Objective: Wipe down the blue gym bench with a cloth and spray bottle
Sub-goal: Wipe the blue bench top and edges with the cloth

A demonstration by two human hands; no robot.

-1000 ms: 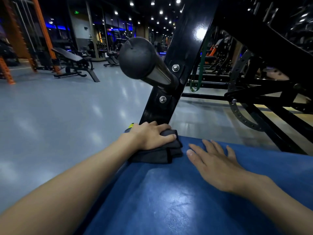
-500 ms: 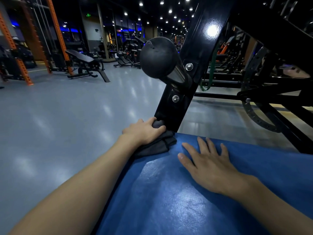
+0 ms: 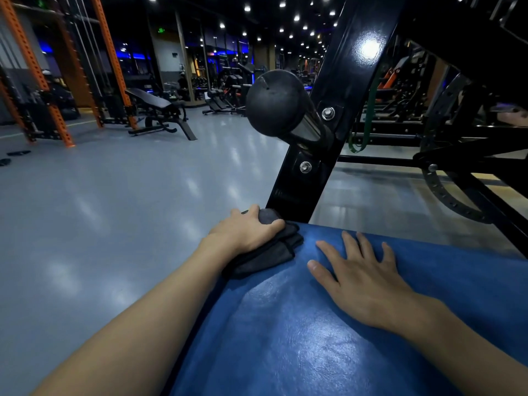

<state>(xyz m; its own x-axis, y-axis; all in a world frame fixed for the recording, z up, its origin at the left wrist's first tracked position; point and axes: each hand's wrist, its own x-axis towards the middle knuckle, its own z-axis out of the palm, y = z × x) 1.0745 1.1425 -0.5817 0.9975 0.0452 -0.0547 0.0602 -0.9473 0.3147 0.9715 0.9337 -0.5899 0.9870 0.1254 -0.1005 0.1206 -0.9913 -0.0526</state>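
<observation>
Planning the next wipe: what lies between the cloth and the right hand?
Head view: only bare blue bench between cloth and right hand.

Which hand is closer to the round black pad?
Left. The left hand grips the cloth right below the pad, at the foot of the pole; the right hand lies flat on the blue bench, nearer the camera.
</observation>
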